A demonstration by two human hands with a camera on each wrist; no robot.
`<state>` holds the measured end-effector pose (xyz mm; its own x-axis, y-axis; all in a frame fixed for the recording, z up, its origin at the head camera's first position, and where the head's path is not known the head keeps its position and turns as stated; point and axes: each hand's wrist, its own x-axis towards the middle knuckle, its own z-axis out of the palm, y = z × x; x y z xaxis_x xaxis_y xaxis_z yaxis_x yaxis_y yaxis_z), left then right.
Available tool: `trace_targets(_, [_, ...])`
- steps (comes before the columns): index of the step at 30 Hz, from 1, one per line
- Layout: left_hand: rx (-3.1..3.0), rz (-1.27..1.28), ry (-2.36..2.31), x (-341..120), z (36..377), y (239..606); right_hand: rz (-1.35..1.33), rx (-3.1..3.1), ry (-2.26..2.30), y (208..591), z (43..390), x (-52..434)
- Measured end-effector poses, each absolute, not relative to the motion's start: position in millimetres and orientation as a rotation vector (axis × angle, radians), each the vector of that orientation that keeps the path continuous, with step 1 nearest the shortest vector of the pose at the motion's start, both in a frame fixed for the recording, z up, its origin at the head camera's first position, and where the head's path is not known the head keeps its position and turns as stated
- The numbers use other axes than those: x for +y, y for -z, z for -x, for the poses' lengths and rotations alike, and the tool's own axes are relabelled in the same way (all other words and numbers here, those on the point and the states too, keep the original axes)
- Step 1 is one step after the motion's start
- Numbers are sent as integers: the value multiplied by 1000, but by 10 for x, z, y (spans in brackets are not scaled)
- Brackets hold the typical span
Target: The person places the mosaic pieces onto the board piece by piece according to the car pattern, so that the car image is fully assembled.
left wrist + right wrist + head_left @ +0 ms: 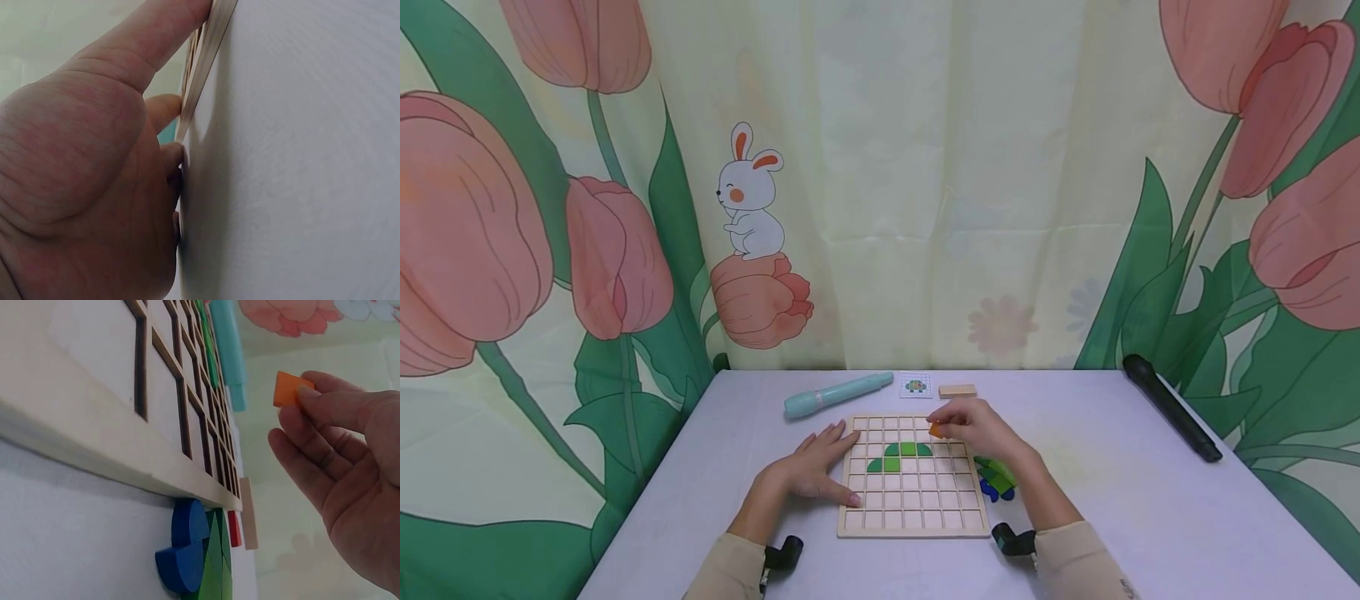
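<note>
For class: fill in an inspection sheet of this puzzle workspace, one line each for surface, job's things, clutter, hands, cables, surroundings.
Surface: pale table.
Job's things: wooden grid board with green pieces set in; orange piece; loose pieces beside the board.
Clutter: teal pen, pattern card, wooden block, black stick.
Hands: left hand flat against the board's edge; right hand pinches the orange piece.
Cables: nothing seen.
Surroundings: tulip-and-rabbit curtain.

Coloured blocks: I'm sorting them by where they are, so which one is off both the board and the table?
The orange block, pinched in the right hand above the board; the green blocks sit in board cells.
</note>
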<state>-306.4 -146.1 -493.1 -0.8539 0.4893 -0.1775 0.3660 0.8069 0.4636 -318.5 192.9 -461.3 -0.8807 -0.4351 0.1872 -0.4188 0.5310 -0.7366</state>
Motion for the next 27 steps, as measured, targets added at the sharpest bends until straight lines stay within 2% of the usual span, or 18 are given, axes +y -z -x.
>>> trace_targets(27, [2706,-646,-599,-1459,3068,4937,869,2691,1129,4717,3101,1532])
